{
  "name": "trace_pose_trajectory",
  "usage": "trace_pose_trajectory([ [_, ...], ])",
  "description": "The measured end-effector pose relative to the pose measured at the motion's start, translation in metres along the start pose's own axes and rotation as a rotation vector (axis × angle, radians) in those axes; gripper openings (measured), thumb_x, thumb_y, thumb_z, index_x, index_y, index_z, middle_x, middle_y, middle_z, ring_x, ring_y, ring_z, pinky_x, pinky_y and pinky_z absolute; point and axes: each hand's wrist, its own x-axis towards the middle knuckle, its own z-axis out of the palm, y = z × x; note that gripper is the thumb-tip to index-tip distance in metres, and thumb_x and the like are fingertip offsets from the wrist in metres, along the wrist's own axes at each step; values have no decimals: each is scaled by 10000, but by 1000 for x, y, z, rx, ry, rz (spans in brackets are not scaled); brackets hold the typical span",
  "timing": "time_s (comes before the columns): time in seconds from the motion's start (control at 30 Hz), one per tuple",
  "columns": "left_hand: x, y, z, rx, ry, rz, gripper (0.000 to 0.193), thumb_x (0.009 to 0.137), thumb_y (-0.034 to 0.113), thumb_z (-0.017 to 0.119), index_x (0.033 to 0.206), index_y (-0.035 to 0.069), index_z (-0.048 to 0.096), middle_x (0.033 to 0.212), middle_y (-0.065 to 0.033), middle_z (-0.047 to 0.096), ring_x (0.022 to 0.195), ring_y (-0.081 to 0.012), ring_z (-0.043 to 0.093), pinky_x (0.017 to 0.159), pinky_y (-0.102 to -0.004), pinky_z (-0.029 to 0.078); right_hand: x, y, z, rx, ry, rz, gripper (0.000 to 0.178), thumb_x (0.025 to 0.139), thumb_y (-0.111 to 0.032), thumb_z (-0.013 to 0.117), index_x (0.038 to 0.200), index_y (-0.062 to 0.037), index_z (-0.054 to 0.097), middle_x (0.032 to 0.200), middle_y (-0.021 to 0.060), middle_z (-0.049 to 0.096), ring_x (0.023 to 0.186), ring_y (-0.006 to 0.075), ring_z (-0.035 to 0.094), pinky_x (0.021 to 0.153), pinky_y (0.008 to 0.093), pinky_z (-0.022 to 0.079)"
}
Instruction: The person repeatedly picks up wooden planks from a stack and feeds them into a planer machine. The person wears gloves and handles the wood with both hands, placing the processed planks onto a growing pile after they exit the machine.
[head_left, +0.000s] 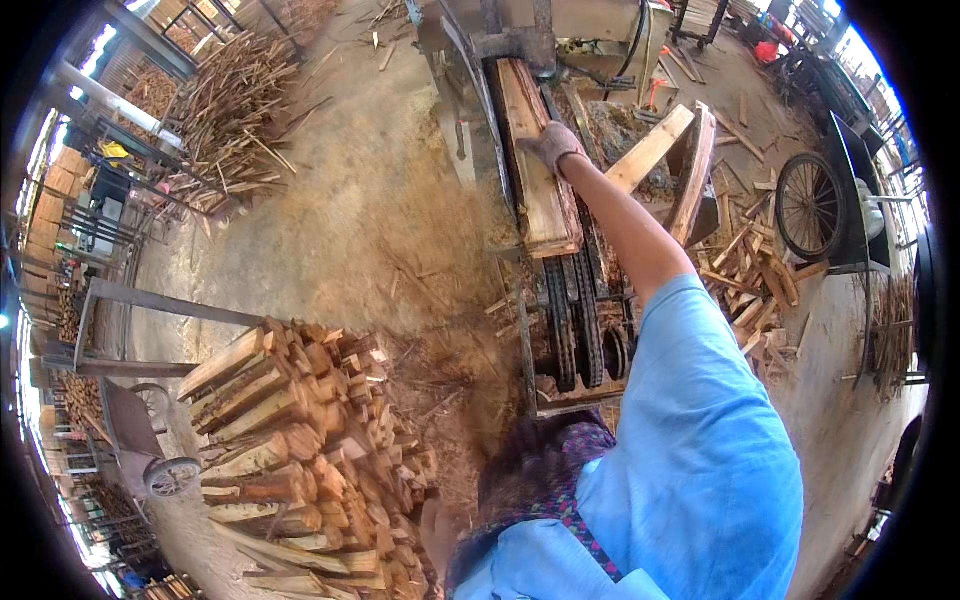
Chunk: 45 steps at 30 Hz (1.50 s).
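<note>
My right hand [556, 147], in a greyish work glove, lies on a thick sawn timber piece [540, 190]. Its thumb reaches across the top face and the fingers are laid out rather than closed round the wood. The timber lies lengthwise on the bed of a machine, over metal chains [575, 320] that show at its near end. Low in the picture, beside a big stack of split wood [330, 470], a blurred shape may be my left hand [436, 528]; its fingers cannot be made out.
Two loose boards [650, 150] lean right of the timber. Offcuts [770, 280] are heaped on the floor beyond, near a spoked wheel [810, 205]. A metal cart frame [150, 305] borders the stack. Far left is a pile of thin slats [235, 110].
</note>
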Motion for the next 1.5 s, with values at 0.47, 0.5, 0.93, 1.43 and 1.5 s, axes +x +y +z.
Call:
trace_pose_trajectory([
  [0.47, 11, -5, 4, 38, -2, -121, 265, 1029, 158, 664, 1246, 10, 634, 1022, -31, 650, 870, -132, 615, 739, -300, 530, -29, -18, -4, 230, 66, 149, 745, 905, -631, 727, 1118, 83, 759, 1144, 345, 732, 1158, 469, 711, 979, 497, 577],
  [0.5, 7, 1, 13, 44, -25, -120, 267, 1032, 157, 666, 1252, 9, 634, 1029, -28, 649, 878, -130, 615, 745, -299, 532, -24, -11, -6, 207, 47, 124, 761, 899, -641, 731, 1139, 82, 753, 1149, 340, 734, 1159, 466, 711, 981, 495, 576],
  [0.93, -33, -30, -58, 148, 230, 257, 572, 1046, 229, 665, 1550, -10, 537, 1496, -113, 619, 1309, -212, 600, 1114, -347, 471, -178, 7, 42, 578, 575, -387, 689, 1037, -368, 699, 1545, 29, 457, 1567, 222, 500, 1435, 322, 516, 1190, 418, 430],
  [1.43, -134, -164, -298, 672, 1293, -340, 1111, 853, 519, 859, 1668, 28, 284, 1670, -245, 379, 1553, -446, 355, 1284, -545, 328, -511, -155, 136, 608, -526, -897, 586, 981, -26, 735, 1530, 29, 536, 1471, 159, 647, 1322, 268, 647, 1134, 366, 516],
  [1.5, -134, -190, -318, 912, 1160, -470, 1220, 805, 588, 870, 1689, 67, 210, 1708, -227, 313, 1566, -465, 309, 1281, -568, 321, -559, -178, 138, 437, -540, -858, 556, 941, 35, 752, 1476, 5, 602, 1391, 168, 699, 1257, 257, 687, 1071, 343, 548],
])
